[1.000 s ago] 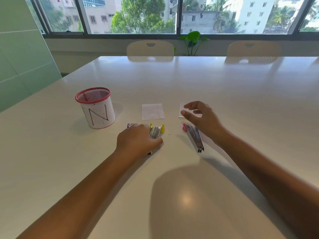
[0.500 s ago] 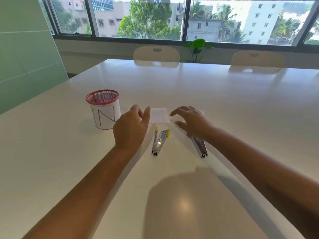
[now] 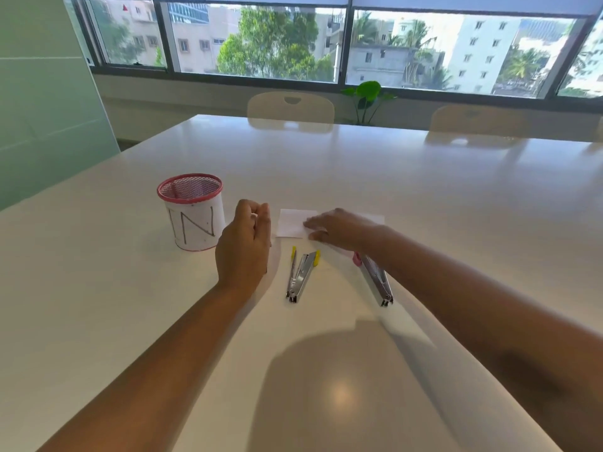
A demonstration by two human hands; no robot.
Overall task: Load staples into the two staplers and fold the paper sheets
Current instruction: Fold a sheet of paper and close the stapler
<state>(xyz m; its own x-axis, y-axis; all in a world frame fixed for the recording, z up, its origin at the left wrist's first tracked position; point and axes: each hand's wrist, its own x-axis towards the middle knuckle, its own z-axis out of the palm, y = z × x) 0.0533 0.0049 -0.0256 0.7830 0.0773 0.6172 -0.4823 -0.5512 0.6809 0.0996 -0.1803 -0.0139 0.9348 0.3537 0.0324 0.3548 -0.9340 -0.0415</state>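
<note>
A small white paper sheet (image 3: 292, 223) lies flat on the white table (image 3: 424, 197). My right hand (image 3: 342, 230) rests flat across its right part, fingers spread. A second sheet's corner (image 3: 377, 219) shows just past that hand. My left hand (image 3: 244, 243) hovers left of the sheet with its fingers curled together; anything inside it is hidden. A metal stapler with yellow ends (image 3: 301, 275) lies spread apart below the sheet. The pink-ended stapler (image 3: 377, 283) lies to its right, its far end under my right wrist.
A red-rimmed mesh cup (image 3: 192, 213) wrapped in paper marked "N" stands left of my left hand. Two chairs (image 3: 290, 109) stand at the table's far edge, with a potted plant (image 3: 368, 96) behind them by the window.
My left hand lifted off the yellow stapler and moved up beside the sheet, closing its fingers. My right hand slid left from the second sheet onto the first. The small staple box is out of sight.
</note>
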